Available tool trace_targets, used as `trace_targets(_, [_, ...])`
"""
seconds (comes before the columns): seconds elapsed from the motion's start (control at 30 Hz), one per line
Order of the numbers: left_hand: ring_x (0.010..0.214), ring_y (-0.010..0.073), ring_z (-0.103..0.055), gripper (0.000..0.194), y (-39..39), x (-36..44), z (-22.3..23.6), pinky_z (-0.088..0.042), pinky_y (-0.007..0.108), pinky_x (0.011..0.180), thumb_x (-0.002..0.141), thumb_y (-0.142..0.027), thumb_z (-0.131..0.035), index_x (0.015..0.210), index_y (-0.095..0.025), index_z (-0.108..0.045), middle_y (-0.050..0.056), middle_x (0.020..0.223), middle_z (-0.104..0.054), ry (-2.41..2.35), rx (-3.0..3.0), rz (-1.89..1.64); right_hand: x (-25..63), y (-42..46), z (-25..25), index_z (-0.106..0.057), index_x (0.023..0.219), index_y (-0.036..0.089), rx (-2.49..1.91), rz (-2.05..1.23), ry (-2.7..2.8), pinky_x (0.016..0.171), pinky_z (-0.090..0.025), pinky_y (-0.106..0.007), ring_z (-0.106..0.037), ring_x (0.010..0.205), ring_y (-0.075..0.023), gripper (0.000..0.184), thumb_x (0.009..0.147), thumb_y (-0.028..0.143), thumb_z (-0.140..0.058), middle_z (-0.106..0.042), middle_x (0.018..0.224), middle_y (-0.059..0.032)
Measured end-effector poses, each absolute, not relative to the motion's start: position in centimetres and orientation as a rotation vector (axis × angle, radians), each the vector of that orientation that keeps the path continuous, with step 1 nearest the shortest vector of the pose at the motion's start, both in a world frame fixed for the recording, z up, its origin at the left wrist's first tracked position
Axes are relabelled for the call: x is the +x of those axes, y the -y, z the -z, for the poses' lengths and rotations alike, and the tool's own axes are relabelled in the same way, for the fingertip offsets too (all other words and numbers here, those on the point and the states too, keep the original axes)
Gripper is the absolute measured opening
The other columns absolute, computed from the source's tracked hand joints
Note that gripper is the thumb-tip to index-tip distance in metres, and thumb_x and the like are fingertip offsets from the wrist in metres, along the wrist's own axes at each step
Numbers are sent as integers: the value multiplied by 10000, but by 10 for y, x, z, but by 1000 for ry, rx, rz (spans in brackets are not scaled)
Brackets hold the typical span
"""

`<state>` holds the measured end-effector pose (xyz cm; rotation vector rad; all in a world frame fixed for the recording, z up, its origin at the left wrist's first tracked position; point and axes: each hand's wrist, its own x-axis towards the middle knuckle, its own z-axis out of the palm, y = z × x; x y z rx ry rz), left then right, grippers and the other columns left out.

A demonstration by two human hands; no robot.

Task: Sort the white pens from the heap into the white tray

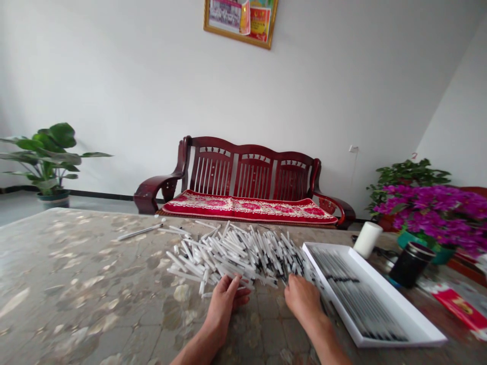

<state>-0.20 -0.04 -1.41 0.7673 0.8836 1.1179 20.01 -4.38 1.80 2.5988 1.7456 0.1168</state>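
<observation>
A loose pile of slim white sticks lay across the middle of the table, just beyond both hands, its near edge meeting the fingers of the left one. The left hand was narrow rather than wide, thumb stretched forward over bent fingers, touching the sticks at the pile's near side; whether it had one pinched could not be told. The right hand was at the near right edge of the pile, back turned up and fingers curled in; its fingertips were hidden, so what it held, if anything, could not be told. To its right lay a shallow white box, slanting from far left to near right, with dark-tipped sticks in two rows, one far and one near, along its left part. Beyond the box's far right side stood a white cylinder and a black canister.
</observation>
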Motion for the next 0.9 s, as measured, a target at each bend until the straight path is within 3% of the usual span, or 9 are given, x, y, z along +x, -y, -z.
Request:
trace_targets(0.4, [683, 189, -722, 409, 1, -4, 16, -590, 300, 656, 632, -522, -809, 731, -204, -572, 2, 723, -686, -872, 713, -1162, 210, 54, -16, -794, 921, 156, 2579, -48, -1751, 747, -508, -319, -736, 953, -314, 280, 795, 118, -547, -768, 1008, -202])
trace_targets(0.67, [648, 185, -743, 243, -3, -5, 13, -622, 309, 647, 770, -316, -772, 782, -201, -558, 2, 713, -693, -825, 509, -1185, 208, 63, -17, -788, 927, 133, 2456, -51, -1821, 729, -500, -317, -734, 951, -329, 319, 794, 76, -504, -762, 1013, -212])
trace_targets(0.9, [628, 166, -740, 155, -5, -7, 8, -630, 287, 630, 874, -203, -676, 784, -184, -551, 26, 716, -705, -817, 451, -1211, 212, 69, -23, -760, 891, 157, 2548, 73, -1764, 661, -426, -306, -727, 944, -325, 277, 797, 91, -508, -774, 985, -180])
